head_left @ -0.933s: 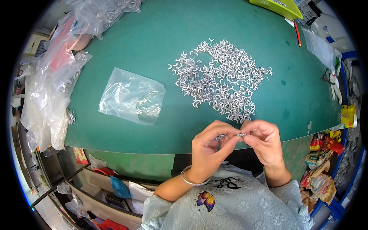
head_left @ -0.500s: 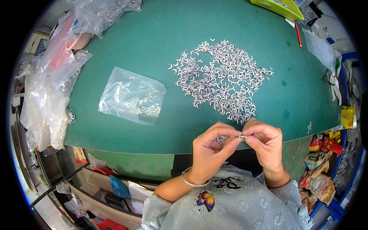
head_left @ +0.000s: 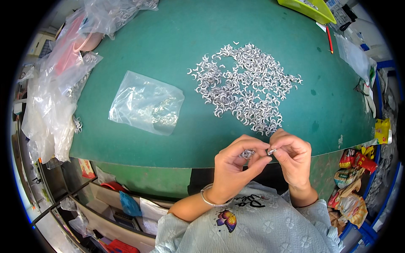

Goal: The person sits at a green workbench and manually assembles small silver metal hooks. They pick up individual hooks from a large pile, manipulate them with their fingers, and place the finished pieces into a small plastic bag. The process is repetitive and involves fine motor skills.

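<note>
Green covers the broad table (head_left: 181, 33), and its near edge curves just below the hands. On the left, crumpled clear bags (head_left: 48, 109) spread along the side, overlapping a pink basin (head_left: 88, 42), with a few loose silver pieces (head_left: 78, 125) beside them. At the far right corner sits a lime basket (head_left: 312, 14), with a red pen (head_left: 329, 41) near it and another clear bag (head_left: 352, 57) along the right side. Coloured packets (head_left: 353, 204) are heaped below the table's right end.

Closer in, a flat plastic bag (head_left: 143, 101) lies left of a wide pile of small silver crescents (head_left: 249, 101). That pile takes up the space straight beyond the hands, its nearest tip close to the right hand's fingers.

The left hand (head_left: 236, 164), with a bracelet (head_left: 213, 200) on its wrist, curls around a small bunch of metal pieces (head_left: 247, 154), while its thumb and forefinger stand a little apart. Just beside those fingertips, the right hand (head_left: 294, 158) pinches one small metal piece (head_left: 272, 151) between thumb and forefinger, over the near edge of the table.
</note>
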The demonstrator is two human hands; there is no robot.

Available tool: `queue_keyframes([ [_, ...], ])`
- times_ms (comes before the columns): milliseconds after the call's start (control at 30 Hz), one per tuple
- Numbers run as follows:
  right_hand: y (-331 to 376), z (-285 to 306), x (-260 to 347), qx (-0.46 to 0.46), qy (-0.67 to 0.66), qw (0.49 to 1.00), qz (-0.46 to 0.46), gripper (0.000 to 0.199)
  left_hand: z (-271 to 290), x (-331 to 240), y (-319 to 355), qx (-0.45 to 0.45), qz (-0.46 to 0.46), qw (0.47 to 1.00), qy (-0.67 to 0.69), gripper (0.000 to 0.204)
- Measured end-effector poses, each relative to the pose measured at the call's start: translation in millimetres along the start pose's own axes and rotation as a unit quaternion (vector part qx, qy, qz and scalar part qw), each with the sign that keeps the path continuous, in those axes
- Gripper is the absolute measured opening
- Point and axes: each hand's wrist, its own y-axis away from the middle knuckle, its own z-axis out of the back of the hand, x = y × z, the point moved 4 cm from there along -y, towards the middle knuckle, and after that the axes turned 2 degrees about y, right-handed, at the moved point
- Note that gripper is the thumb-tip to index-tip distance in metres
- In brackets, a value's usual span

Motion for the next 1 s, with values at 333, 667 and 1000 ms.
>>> queue_keyframes([
  [333,0.8,-1.5,1.0,0.003,-0.021,1.000,0.015,0.008,-0.8,1.7,4.7,0.022,0.017,1.000,0.007,0.042],
  [667,0.7,-3.4,3.3,0.001,0.020,0.999,0.038,0.008,-1.0,2.3,5.4,0.020,0.005,1.000,-0.001,0.036],
  [1000,0.2,-5.5,8.8,-0.007,0.087,0.995,0.050,0.009,1.7,3.7,4.8,0.012,-0.014,1.000,0.001,0.022],
])
